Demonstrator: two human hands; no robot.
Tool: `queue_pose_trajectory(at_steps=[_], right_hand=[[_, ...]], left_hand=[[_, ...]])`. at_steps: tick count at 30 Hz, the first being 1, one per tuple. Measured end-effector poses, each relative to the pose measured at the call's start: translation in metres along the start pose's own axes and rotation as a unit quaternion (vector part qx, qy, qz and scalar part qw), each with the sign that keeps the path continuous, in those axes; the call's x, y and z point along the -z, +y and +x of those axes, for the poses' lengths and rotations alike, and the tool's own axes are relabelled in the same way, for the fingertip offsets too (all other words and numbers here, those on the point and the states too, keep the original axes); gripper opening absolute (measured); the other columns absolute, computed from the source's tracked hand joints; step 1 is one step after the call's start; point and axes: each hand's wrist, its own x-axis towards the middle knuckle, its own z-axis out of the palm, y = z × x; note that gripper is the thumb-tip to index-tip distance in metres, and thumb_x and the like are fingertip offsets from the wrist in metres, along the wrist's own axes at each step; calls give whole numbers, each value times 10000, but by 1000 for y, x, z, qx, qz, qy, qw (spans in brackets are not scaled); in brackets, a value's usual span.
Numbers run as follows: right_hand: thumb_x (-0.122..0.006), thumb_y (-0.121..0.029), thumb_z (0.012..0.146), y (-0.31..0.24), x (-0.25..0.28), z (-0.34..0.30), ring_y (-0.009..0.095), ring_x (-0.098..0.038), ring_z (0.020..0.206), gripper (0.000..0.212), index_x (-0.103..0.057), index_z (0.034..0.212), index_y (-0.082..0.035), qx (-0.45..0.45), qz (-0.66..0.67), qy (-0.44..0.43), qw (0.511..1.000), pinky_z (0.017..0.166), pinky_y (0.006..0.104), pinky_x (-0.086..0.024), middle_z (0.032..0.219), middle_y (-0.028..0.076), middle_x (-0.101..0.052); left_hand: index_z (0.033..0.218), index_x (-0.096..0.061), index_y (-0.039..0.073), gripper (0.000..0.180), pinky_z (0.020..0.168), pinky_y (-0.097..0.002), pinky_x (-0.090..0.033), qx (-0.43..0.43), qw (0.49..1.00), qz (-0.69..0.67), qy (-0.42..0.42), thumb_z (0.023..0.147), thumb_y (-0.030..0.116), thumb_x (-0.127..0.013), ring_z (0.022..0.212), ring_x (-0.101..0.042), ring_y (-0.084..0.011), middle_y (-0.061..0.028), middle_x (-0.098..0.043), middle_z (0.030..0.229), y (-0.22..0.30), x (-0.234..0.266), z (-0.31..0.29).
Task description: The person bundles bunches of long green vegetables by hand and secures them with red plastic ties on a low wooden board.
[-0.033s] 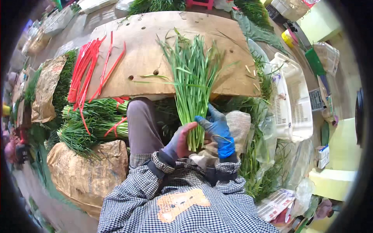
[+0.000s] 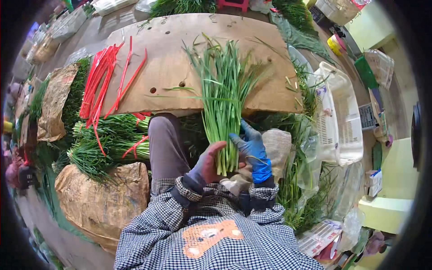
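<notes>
A loose bunch of garlic chives stretches away from me, its leafy tips resting on a wooden board and its pale cut ends toward my body. The lower stems are cupped from the left by my left hand, in a grey-purple glove with pinkish fingers, thumb lying along them. My right hand, in a blue glove, grips the same stems from the right, its thumb across the front and its other fingers partly hidden behind. Around this bunch no tie shows.
Red plastic strips lie on the board's left side. Below them are chive bunches with red ties, beside a brown sack. On the right stand a white plastic crate, clear plastic film and loose greens.
My right thumb has shifted slightly to the right on the stems. Otherwise the hands, the bunch and the surroundings look the same.
</notes>
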Motion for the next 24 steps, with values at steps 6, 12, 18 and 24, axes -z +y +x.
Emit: queue_pose_trajectory(at_steps=[6, 12, 18, 24], right_hand=[[-538, -104, 871, 31, -9, 0, 112, -543, 885, 329, -511, 1186, -16, 2, 221, 25, 975, 776, 251, -453, 1006, 43, -609], [-561, -185, 879, 22, 5, -9, 98, -547, 828, 345, -525, 1184, -26, -4, 120, 22, 993, 750, 242, -459, 973, 36, -610], [-652, -177, 802, -8, 33, -26, 108, -518, 624, 189, -586, 769, -4, 6, -4, 53, 999, 568, 267, -423, 674, 38, -567], [-691, -132, 749, -16, -5, -32, 103, -470, 575, 176, -554, 727, -23, 22, -207, -35, 978, 517, 278, -402, 637, 26, -516]], left_hand=[[1263, -451, 93, 497, 967, -585, -284, -22, 995, -64, -66, 840, 351, -425, 1130, -445, -371, -169, -454, 1266, 10, -13, -3], [1228, -495, 115, 455, 985, -619, -230, 11, 988, -122, -90, 830, 331, -453, 1173, -398, -402, -176, -444, 1282, 10, -6, -3], [1206, -519, 123, 427, 985, -637, -207, 31, 989, -128, -74, 826, 312, -474, 1183, -402, -373, -164, -443, 1294, 10, -7, -2], [1272, -443, 52, 478, 963, -473, -353, -91, 992, -17, -90, 850, 279, -437, 1138, -466, -246, -102, -459, 1294, 9, -5, -3]])
